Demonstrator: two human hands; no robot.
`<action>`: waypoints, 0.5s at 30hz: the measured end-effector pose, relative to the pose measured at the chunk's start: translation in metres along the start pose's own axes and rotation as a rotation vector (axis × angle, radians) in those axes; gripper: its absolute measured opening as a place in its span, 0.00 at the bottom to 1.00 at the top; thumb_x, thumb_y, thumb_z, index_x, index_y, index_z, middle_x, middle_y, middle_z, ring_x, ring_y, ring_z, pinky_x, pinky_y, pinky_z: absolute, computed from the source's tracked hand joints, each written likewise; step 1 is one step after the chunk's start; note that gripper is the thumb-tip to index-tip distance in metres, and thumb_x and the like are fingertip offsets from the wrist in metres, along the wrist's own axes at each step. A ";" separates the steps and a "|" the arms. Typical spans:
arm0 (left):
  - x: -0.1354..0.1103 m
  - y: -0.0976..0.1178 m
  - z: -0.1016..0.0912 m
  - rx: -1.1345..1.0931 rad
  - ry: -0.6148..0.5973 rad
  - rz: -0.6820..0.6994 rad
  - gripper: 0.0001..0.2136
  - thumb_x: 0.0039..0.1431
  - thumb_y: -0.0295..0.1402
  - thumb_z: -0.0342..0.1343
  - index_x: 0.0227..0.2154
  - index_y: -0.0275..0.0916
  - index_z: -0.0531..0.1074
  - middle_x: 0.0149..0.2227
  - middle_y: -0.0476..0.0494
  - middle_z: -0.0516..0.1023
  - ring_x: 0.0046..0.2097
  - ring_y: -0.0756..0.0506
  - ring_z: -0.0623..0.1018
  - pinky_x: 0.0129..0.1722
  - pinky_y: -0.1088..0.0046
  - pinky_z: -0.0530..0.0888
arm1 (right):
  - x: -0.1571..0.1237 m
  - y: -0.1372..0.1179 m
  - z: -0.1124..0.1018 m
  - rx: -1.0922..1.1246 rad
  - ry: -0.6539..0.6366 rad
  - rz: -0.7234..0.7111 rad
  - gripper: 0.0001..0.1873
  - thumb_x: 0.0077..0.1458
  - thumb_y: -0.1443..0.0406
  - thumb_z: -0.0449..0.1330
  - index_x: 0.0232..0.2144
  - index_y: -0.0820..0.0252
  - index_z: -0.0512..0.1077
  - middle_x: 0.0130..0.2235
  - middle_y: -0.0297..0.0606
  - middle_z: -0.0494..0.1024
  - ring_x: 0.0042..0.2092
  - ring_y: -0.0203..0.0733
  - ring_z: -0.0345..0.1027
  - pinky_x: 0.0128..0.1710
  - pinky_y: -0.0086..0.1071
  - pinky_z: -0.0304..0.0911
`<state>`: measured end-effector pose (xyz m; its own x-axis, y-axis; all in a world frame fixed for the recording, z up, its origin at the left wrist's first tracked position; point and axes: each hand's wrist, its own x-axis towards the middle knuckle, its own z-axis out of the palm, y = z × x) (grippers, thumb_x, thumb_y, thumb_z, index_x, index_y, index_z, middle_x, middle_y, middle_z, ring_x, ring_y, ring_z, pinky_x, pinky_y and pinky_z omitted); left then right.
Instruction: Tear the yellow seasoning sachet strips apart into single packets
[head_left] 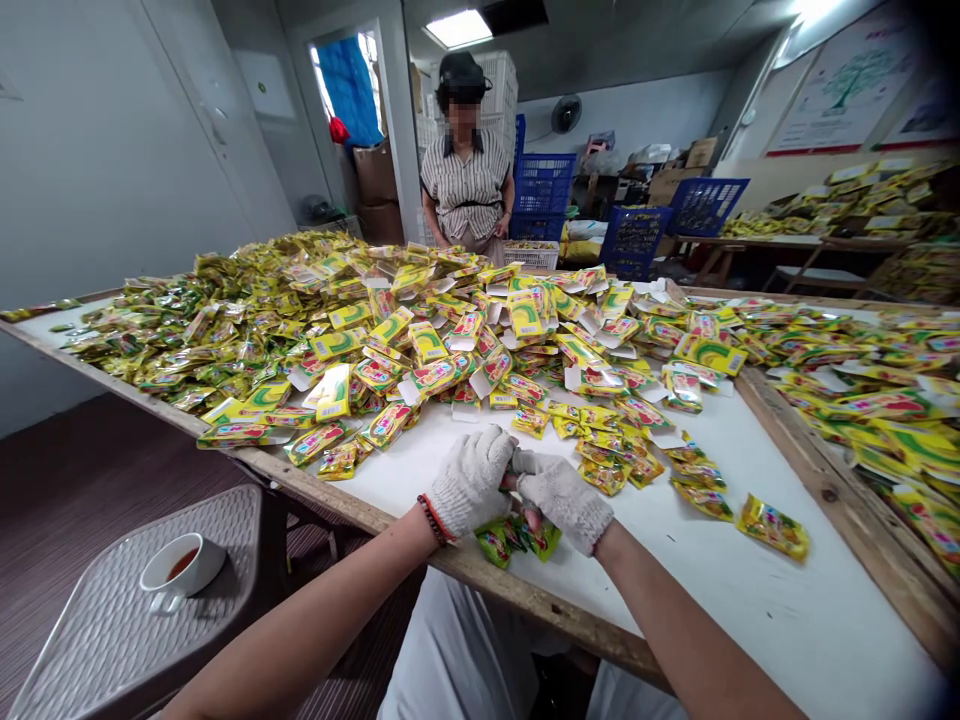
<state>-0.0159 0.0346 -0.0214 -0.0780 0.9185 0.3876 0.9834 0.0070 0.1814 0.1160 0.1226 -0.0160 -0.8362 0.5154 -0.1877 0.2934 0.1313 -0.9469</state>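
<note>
Both my hands wear white knit gloves and meet near the front edge of the white table [750, 590]. My left hand [471, 482] and my right hand [564, 500] are closed together on a small bunch of green and yellow sachets [516, 538] that hangs below them. A large heap of the same yellow-green sachets [420, 330] covers the table just beyond my hands. A lone sachet [774, 526] lies to the right of my right hand.
A person in a striped shirt [466, 190] stands at the far side. A grey chair [112, 620] at my left carries a white cup [180, 568] of dark liquid. Blue crates [634, 235] and a second sachet-laden table [885, 390] stand to the right.
</note>
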 end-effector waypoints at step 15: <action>0.010 0.000 0.000 -0.937 -0.100 -0.396 0.17 0.62 0.48 0.46 0.43 0.39 0.61 0.38 0.43 0.73 0.33 0.48 0.76 0.30 0.71 0.75 | -0.029 0.001 -0.032 -0.076 0.317 0.093 0.22 0.47 0.50 0.61 0.15 0.58 0.61 0.14 0.30 0.65 0.17 0.30 0.54 0.18 0.26 0.51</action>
<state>-0.0166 0.0435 -0.0177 -0.3137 0.9464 0.0765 0.3632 0.0452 0.9306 0.1558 0.1351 -0.0030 -0.6219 0.7643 -0.1708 0.4057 0.1278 -0.9051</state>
